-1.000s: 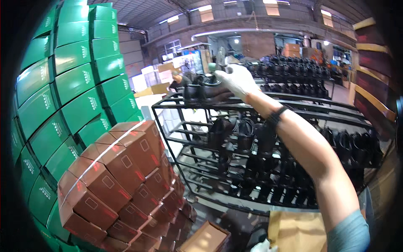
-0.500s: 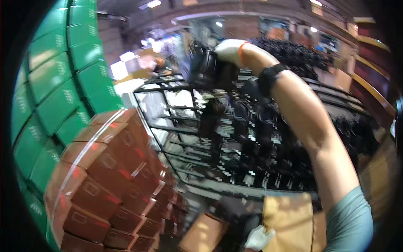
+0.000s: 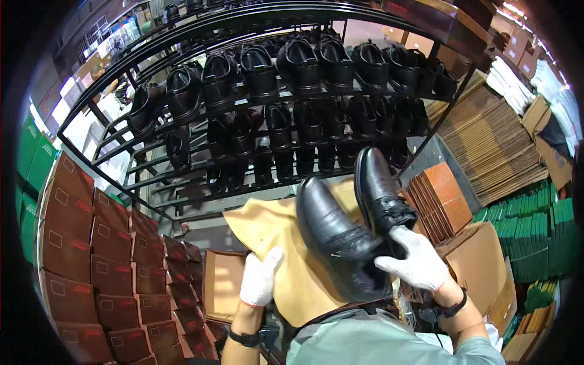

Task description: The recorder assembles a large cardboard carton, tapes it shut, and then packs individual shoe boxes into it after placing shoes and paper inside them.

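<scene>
Two black leather lace-up shoes (image 3: 336, 216) lie side by side over a yellow-tan sheet, toes pointing away from me. My right hand (image 3: 415, 260), in a white glove, grips the shoes at their heel openings, with the thumb and fingers closed. On the left, my left hand (image 3: 261, 277), also in a white glove, pinches the near left edge of the yellow-tan sheet (image 3: 286, 243). That sheet spreads in front of my body, and its far left corner is creased and raised. Whether it is paper or cloth, I cannot tell.
Ahead stands a black metal rack (image 3: 182, 115) with several tiers of black shoes. Brown boxes (image 3: 115, 267) are stacked at the left, beside an open carton (image 3: 222, 283). Flattened cardboard (image 3: 486, 146) and green cartons (image 3: 523, 237) fill the right side.
My right arm was stretched toward the rack with blurred black shoes; it has come back, and the shoes are now over the sheet. My left hand stays at the sheet. The view has turned right.
</scene>
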`<state>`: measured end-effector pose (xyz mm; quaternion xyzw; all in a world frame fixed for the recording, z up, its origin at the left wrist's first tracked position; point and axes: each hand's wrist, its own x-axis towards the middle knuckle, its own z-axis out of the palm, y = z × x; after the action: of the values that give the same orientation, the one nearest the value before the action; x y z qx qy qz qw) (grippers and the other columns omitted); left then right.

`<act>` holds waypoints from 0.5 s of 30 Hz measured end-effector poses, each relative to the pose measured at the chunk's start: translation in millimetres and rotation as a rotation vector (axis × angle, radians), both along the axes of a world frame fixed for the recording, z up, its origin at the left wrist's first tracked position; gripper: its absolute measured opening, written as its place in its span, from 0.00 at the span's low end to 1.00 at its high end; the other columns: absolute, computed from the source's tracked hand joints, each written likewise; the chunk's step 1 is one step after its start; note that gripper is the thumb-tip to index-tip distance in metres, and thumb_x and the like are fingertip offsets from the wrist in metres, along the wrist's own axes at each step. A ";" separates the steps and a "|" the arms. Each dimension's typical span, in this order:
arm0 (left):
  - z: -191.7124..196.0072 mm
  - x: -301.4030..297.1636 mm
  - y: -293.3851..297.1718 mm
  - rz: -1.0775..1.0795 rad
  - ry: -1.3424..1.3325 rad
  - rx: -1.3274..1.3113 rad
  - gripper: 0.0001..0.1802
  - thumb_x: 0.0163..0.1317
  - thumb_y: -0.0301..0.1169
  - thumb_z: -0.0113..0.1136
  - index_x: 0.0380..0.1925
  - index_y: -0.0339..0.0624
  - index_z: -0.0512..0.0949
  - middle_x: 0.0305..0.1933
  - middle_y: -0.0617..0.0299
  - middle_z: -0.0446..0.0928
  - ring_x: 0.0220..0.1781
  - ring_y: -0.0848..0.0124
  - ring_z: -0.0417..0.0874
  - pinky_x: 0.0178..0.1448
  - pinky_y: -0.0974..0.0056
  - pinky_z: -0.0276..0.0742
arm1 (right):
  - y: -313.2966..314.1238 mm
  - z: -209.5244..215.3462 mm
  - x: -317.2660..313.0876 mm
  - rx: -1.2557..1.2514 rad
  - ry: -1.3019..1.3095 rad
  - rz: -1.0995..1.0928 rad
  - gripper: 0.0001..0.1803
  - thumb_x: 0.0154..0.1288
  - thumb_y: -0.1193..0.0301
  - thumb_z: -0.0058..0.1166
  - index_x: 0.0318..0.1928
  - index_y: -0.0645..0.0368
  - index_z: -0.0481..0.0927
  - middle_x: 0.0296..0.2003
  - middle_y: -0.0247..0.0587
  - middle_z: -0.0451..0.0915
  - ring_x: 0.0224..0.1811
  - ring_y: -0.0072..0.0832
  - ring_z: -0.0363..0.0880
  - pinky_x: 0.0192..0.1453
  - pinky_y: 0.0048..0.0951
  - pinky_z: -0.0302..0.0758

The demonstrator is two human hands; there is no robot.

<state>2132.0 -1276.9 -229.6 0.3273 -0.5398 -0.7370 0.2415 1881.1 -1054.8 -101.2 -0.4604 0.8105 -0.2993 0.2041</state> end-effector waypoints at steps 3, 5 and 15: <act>-14.1 -74.2 49.7 -0.566 -0.172 -0.264 0.29 0.83 0.44 0.63 0.71 0.31 0.78 0.54 0.50 0.90 0.50 0.61 0.89 0.60 0.59 0.87 | 16.1 0.0 -19.6 -0.075 -0.079 -0.011 0.18 0.69 0.69 0.66 0.54 0.67 0.85 0.44 0.63 0.86 0.45 0.58 0.88 0.53 0.45 0.83; -52.9 -140.7 104.5 -0.519 -0.192 0.146 0.47 0.83 0.49 0.60 0.87 0.32 0.53 0.53 0.34 0.88 0.50 0.43 0.91 0.62 0.52 0.88 | 8.6 21.2 -41.4 -0.068 0.164 0.227 0.12 0.65 0.74 0.63 0.49 0.64 0.87 0.41 0.60 0.86 0.44 0.59 0.88 0.52 0.48 0.84; 7.8 -120.1 129.9 -0.530 -0.040 -0.854 0.25 0.73 0.38 0.67 0.65 0.37 0.82 0.40 0.44 0.90 0.41 0.44 0.92 0.48 0.48 0.89 | -82.1 -89.0 -78.1 -0.401 0.431 0.552 0.21 0.58 0.67 0.69 0.51 0.64 0.88 0.61 0.60 0.83 0.67 0.57 0.80 0.72 0.56 0.79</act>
<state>2012.0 -1147.0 -221.7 0.0649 -0.8624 -0.4797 0.1480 1803.0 -1136.9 -190.2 -0.7435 0.6063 -0.2820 0.0080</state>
